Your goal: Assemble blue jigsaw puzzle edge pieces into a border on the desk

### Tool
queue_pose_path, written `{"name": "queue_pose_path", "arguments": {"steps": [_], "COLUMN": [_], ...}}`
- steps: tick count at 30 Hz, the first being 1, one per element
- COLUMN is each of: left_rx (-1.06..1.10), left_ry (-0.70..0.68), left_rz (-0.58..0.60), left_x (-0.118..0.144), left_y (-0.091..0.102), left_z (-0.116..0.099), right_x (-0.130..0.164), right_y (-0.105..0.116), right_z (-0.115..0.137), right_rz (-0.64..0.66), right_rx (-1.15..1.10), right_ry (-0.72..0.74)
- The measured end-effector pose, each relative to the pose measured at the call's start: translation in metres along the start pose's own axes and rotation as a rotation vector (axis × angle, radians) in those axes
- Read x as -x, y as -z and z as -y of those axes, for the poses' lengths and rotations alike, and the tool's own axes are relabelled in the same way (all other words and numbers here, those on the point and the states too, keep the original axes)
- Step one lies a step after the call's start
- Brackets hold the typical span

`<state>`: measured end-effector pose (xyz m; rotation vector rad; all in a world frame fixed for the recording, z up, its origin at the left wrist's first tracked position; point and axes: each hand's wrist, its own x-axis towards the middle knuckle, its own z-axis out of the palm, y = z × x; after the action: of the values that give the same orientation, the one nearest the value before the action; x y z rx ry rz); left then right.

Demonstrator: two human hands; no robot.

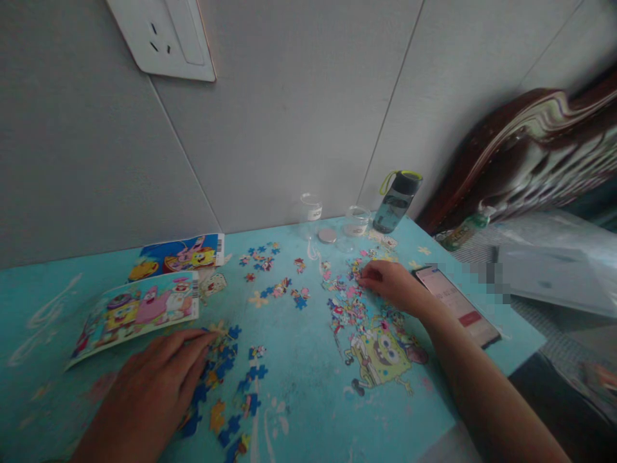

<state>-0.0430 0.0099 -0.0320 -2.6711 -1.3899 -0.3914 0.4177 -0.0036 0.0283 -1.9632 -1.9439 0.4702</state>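
Your left hand (154,379) lies flat, fingers spread, on blue puzzle pieces (231,386); your right hand (388,283) has its fingers curled, pinching among the loose pieces (344,292) on the worktop (299,360).

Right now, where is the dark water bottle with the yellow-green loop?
In the head view, the dark water bottle with the yellow-green loop stands at the table's far right, against the wall, beside the clear glass jar.

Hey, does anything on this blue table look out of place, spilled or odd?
Nothing spilled or damaged. The loose jigsaw pieces lie scattered across the blue table, as puzzle work would leave them. One oddity: the smartphone beside the right hand lies close to the table's edge. The dark water bottle stands upright.
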Motion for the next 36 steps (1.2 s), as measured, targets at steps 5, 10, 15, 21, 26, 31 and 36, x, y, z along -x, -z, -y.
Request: {"name": "queue_pose_path", "arguments": {"steps": [5,10,15,21,26,31,36], "left_rx": [-0.004,0.005,0.006,0.016,0.018,0.028,0.05], "left_ry": [-0.032,-0.025,-0.012,0.006,0.039,0.051,0.061], "left_rz": [-0.014,-0.009,0.004,-0.005,0.01,0.029,0.025], "left_x": [0.001,0.002,0.002,-0.002,-0.002,-0.004,-0.008], "left_y": [-0.004,-0.005,-0.008,-0.003,0.001,0.007,0.014], "left_z": [0.005,0.006,0.007,0.002,-0.002,-0.008,-0.013], "right_x": [-0.002,0.001,0.009,0.018,0.013,0.014,0.015], "right_y": [0.009,0.015,0.003,-0.015,-0.013,-0.015,-0.028], "right_z": [-0.011,-0.008,0.021,0.046,0.035,0.041,0.05], "right_rz": [-0.043,-0.093,-0.023,0.07,0.018,-0.032,-0.039], "right_rx": [0.078,0.073,-0.036,0.025,0.062,0.059,0.097], "right_ry": [-0.04,-0.059,0.111,0.324,0.219,0.224,0.231]}}
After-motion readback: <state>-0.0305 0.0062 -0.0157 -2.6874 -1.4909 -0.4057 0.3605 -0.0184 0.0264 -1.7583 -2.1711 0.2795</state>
